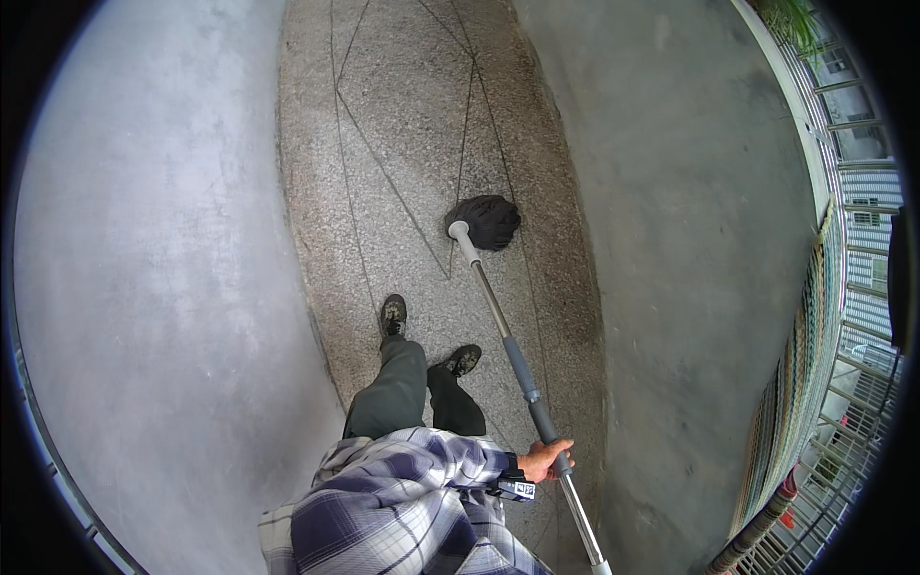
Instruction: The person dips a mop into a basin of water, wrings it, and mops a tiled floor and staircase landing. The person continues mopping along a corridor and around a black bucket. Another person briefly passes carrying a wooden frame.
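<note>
My left hand (546, 461) reaches across the front of my body and grips the dark grey foam sleeve of a mop handle (550, 424). A black band with a small box bearing a printed code (516, 490) is at its wrist. The handle slants up and to the left to a mop head of dark grey strands (492, 221), which rests bunched on the speckled floor (402, 158) ahead of my feet. Below my hand, the metal pole runs out of view at the bottom. My right hand is out of view.
Smooth grey walls (151, 251) (683, 237) flank the narrow floor strip. On the right, a striped woven textile (790, 374) hangs along a metal railing (859, 327), with green leaves (787, 25) at the top. My shoes (393, 315) stand left of the handle.
</note>
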A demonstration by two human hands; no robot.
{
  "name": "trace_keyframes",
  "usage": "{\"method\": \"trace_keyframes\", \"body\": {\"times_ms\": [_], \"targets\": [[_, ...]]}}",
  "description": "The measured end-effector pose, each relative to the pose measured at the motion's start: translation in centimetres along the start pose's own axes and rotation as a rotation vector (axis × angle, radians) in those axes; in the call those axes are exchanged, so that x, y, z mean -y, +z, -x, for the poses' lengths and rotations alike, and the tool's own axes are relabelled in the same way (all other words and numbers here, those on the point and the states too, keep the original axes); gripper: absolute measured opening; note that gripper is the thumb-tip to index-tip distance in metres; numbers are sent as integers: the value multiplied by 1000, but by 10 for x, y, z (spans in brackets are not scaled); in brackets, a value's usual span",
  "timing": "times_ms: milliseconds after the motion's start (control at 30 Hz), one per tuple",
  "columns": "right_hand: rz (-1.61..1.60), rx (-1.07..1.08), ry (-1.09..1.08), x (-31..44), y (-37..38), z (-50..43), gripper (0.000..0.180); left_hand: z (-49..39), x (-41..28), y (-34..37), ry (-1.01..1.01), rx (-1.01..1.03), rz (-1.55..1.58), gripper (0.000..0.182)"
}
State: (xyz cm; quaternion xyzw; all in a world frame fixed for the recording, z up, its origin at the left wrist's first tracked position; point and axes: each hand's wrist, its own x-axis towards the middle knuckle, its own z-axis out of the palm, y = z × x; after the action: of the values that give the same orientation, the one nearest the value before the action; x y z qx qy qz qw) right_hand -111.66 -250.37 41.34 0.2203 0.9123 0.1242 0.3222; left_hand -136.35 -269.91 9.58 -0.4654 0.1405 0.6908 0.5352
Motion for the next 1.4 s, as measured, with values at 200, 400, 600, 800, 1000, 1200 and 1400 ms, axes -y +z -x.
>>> {"method": "trace_keyframes", "body": {"times_ms": [200, 400, 600, 800, 1000, 1200, 1400], "targets": [[142, -97, -9, 132, -7, -61, 26, 14, -104, -45, 303, -42, 100, 28], [-44, -177, -138, 313, -19, -169, 21, 51, -279, -128, 672, -230, 241, 27], [-217, 10, -457, 463, -40, -193, 25, 120, -405, -230, 963, -396, 138, 21], [-111, 43, -353, 417, -37, -165, 25, 108, -347, -212, 849, -438, 218, 20], [-153, -38, -235, 288, 13, -134, 22, 49, -228, -165, 856, -366, 216, 21], [-39, -31, -176, 89, 86, -72, 25, -3, -37, -108, 551, -320, 106, 25], [245, -117, 75, -81, 34, 2, 21, -29, 139, -30, 68, 34, 136, 23]]}}
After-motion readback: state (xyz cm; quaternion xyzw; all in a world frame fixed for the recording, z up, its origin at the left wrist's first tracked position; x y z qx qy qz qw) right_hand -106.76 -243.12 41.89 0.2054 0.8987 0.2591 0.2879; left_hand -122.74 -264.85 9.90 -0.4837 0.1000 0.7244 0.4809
